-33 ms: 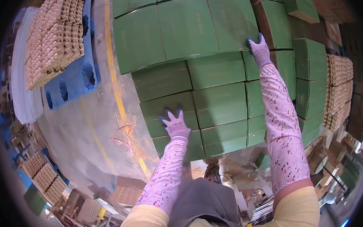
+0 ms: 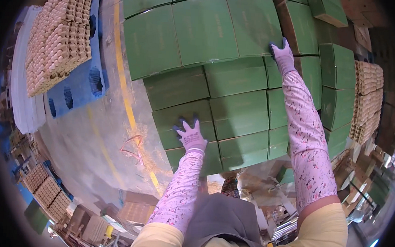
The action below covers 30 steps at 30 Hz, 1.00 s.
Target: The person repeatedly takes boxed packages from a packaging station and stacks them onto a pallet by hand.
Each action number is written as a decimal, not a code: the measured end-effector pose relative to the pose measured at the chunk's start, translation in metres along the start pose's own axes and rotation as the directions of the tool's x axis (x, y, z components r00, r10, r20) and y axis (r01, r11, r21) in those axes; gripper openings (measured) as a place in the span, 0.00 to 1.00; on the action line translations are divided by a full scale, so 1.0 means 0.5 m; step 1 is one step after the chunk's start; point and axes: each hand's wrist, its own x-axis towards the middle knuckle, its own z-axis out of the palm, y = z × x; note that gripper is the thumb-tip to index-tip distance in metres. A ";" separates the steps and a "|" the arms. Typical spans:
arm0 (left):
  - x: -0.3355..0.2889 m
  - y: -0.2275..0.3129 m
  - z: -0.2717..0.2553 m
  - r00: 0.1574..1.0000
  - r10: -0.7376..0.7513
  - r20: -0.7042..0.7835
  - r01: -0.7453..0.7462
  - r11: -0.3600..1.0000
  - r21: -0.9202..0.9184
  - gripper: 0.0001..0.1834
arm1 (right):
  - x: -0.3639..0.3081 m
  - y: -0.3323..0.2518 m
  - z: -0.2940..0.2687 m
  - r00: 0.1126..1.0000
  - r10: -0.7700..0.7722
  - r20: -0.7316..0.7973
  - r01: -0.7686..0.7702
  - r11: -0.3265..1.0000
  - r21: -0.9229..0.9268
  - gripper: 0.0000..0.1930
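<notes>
Green cardboard boxes are stacked in front of me. My left hand [image 2: 191, 136], in a pale purple glove with dark fingertips, rests with fingers spread on the front of a lower-left green box [image 2: 165, 126]. Higher up on the right, my right hand [image 2: 283, 56], gloved alike, touches the near right corner of a top-layer green box [image 2: 253, 25]. Its visible fingers are apart, and part of them is hidden against the box. Neither hand grips anything. Flowered pink sleeves cover both forearms.
At far left, egg trays [image 2: 60, 38] are piled on a blue pallet [image 2: 79, 89]. A yellow line [image 2: 126, 92] and a reddish strap [image 2: 133, 149] lie on the concrete floor. More green boxes [image 2: 337, 64] and egg trays [image 2: 368, 97] stand at right.
</notes>
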 end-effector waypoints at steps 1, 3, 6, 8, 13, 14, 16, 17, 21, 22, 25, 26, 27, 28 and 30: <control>-0.001 -0.012 -0.008 1.000 -0.007 -0.020 0.007 1.000 0.004 0.54 | -0.004 -0.003 0.019 1.000 0.006 -0.001 -0.006 0.997 0.077 0.42; -0.003 -0.012 -0.013 0.999 -0.003 -0.038 0.002 1.000 -0.016 0.53 | 0.007 0.008 0.009 0.999 0.049 0.007 -0.050 0.979 0.195 0.43; 0.013 -0.069 -0.006 0.999 -0.037 0.014 0.038 0.999 -0.035 0.53 | -0.123 -0.077 0.033 0.973 0.229 0.043 -0.220 0.842 0.493 0.38; 0.013 -0.091 -0.008 0.999 -0.023 -0.044 0.021 0.999 -0.036 0.53 | -0.276 -0.127 0.000 0.995 0.095 -0.026 -0.078 0.917 0.392 0.40; -0.010 -0.091 -0.052 0.995 0.063 0.077 -0.056 0.994 -0.089 0.50 | -0.865 -0.066 -0.170 0.830 0.116 0.545 -0.239 0.958 0.160 0.30; -0.030 -0.117 -0.076 0.995 0.061 0.074 -0.055 0.995 -0.079 0.48 | -0.959 -0.120 -0.239 0.731 0.066 0.680 -0.166 0.983 0.082 0.31; -0.045 -0.135 -0.093 0.993 0.114 0.041 -0.106 0.980 -0.166 0.46 | -1.194 -0.005 -0.385 0.689 0.042 0.724 0.094 0.985 -0.146 0.31; -0.042 -0.161 -0.095 0.989 0.150 0.016 -0.142 0.963 -0.229 0.45 | -1.319 0.066 -0.459 0.732 -0.103 0.674 0.283 0.945 -0.162 0.31; -0.120 -0.308 -0.044 0.988 0.084 -0.126 -0.122 0.934 -0.337 0.43 | -1.544 0.110 -0.726 0.304 0.317 0.898 0.282 0.871 -0.403 0.24; -0.144 -0.357 -0.009 0.982 0.074 -0.176 -0.131 0.931 -0.339 0.43 | -1.556 0.088 -0.758 0.309 0.447 0.840 0.032 0.877 -0.479 0.21; -0.228 -0.457 0.060 0.997 -0.022 -0.070 -0.012 0.889 -0.458 0.43 | -1.565 0.034 -0.790 0.251 0.743 0.620 -0.666 0.598 -0.446 0.11; -0.270 -0.520 0.067 0.996 -0.091 -0.021 0.069 0.870 -0.488 0.43 | -1.560 0.020 -0.771 0.273 0.736 0.619 -0.735 0.575 -0.359 0.09; -0.302 -0.553 0.068 0.987 -0.151 0.060 0.160 0.847 -0.507 0.43 | -1.570 0.042 -0.758 0.431 0.605 0.669 -0.714 0.682 -0.157 0.07; -0.340 -0.587 0.076 0.968 -0.204 0.145 0.250 0.822 -0.511 0.43 | -1.594 0.041 -0.757 0.562 0.513 0.649 -0.659 0.752 -0.023 0.07; -0.395 -0.728 0.151 0.939 -0.289 0.186 0.343 0.808 -0.479 0.45 | -1.605 0.009 -0.720 0.754 0.246 0.609 -0.359 0.931 0.068 0.08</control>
